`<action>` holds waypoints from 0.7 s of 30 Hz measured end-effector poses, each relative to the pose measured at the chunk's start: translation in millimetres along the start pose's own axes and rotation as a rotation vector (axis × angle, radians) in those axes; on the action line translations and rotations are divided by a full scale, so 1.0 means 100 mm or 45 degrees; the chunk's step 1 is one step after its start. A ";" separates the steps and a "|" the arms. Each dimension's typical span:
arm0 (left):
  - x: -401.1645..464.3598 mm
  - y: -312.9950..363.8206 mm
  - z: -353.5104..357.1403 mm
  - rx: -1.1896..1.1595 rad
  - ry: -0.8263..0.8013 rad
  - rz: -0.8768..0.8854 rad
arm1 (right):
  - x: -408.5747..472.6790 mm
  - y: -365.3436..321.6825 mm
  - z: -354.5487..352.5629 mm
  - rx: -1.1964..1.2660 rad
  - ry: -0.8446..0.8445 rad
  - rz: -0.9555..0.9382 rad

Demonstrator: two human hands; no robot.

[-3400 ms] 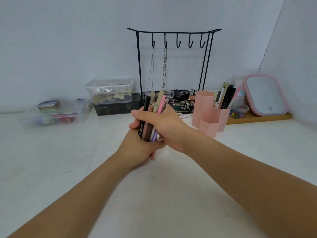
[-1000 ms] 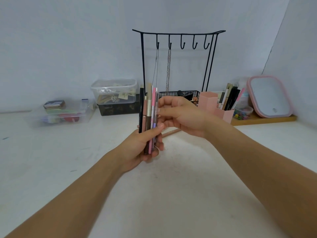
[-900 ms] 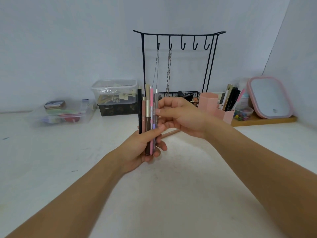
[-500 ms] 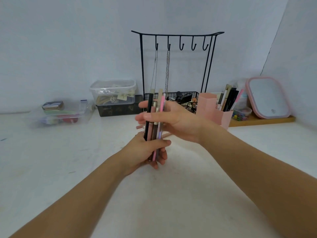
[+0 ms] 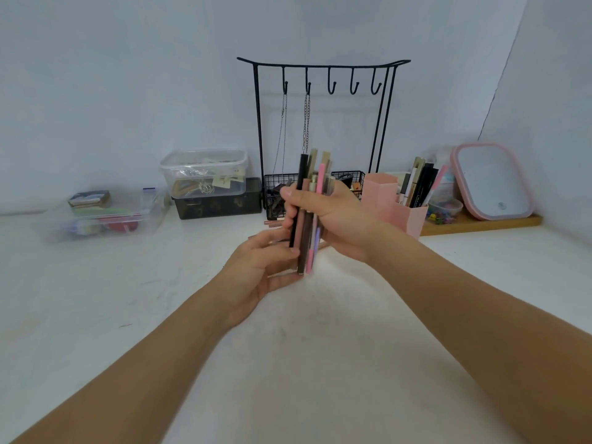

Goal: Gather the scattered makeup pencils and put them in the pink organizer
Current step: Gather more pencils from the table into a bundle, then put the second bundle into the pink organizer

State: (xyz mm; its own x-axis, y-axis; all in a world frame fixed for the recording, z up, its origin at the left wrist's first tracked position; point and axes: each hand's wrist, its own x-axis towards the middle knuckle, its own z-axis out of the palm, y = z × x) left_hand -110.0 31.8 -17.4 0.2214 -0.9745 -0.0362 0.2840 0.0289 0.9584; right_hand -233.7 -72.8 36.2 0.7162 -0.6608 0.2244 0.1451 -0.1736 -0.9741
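Observation:
My right hand [image 5: 336, 219] grips a bundle of several makeup pencils [image 5: 315, 174] around its middle and holds it upright above the white table. Black, brown, pink and beige pencils stick out above and below the fist. Just below and left, my left hand [image 5: 256, 270] lies palm up with relaxed fingers, which touch the bundle's lower ends. The pink organizer [image 5: 381, 193] stands to the right behind my right wrist; its back compartments hold pens and pencils, and its front left one looks empty. One pinkish pencil [image 5: 272, 223] lies on the table behind my hands.
A black jewelry stand [image 5: 320, 64] with two hanging chains and a wire basket rises right behind the hands. Clear plastic boxes [image 5: 205, 174] sit at the back left. A pink-framed mirror [image 5: 493, 181] leans on a wooden tray at the far right.
The bundle has passed from my left hand's grip into my right hand. My left hand has loosened, and its fingers now lie under the pencil ends.

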 end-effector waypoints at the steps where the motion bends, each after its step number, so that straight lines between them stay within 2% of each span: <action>1: 0.01 0.00 -0.01 0.038 0.094 0.052 | 0.01 0.00 -0.06 -0.010 0.011 0.010; 3: 0.03 0.02 -0.04 0.135 0.287 0.180 | 0.01 0.00 -0.20 -0.058 0.015 0.029; 6: 0.05 0.02 -0.07 0.224 0.405 0.276 | 0.00 0.06 -0.37 -0.087 0.023 0.062; 14: 0.03 -0.02 -0.08 0.449 0.352 0.357 | 0.05 0.29 -0.38 -0.078 -0.020 0.124; 18: 0.05 -0.03 -0.09 0.472 0.348 0.383 | 0.06 0.02 -0.45 0.109 0.165 0.037; 21: 0.07 -0.04 -0.10 0.483 0.333 0.385 | 0.09 -0.41 -0.72 0.327 0.412 -0.226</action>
State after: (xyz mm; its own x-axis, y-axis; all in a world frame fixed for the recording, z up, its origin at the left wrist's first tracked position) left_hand -100.0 26.9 -24.8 0.4793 -0.8460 0.2334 -0.1738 0.1692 0.9701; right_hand -282.0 -124.3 80.5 0.4201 -0.8387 0.3465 0.4406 -0.1453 -0.8859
